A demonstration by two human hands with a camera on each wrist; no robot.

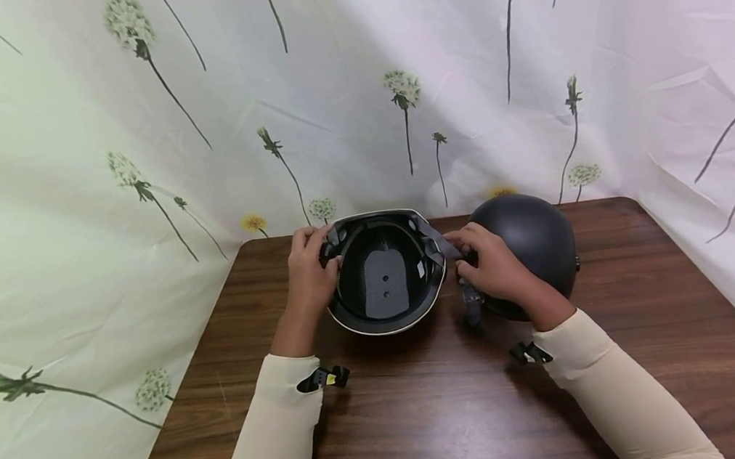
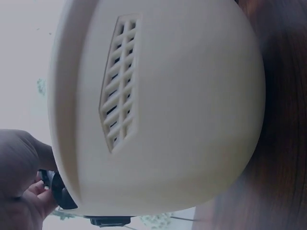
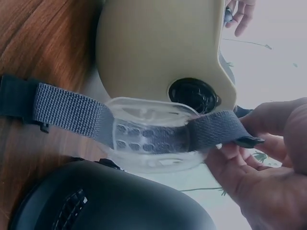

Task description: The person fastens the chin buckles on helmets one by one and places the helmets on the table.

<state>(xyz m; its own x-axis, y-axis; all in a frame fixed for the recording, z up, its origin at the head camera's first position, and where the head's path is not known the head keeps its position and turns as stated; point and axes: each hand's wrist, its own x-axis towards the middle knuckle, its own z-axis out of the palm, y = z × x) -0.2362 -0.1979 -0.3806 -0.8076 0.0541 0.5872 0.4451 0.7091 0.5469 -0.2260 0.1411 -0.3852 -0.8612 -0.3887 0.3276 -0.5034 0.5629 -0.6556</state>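
Observation:
A cream helmet lies upside down on the table, its black padded inside facing up. At its left rim my left hand grips the edge, the thumb toward the inside; a dark part shows by the fingers in the left wrist view. My right hand pinches the grey chin strap beyond the right rim. A clear chin cup sits on that strap, and a black buckle hangs at its free end. The strap's other end is partly hidden by the fingers.
A matte black helmet stands dome up just right of the cream one, close under my right hand. Both are near the back edge of the brown wooden table. A dandelion-print cloth hangs behind.

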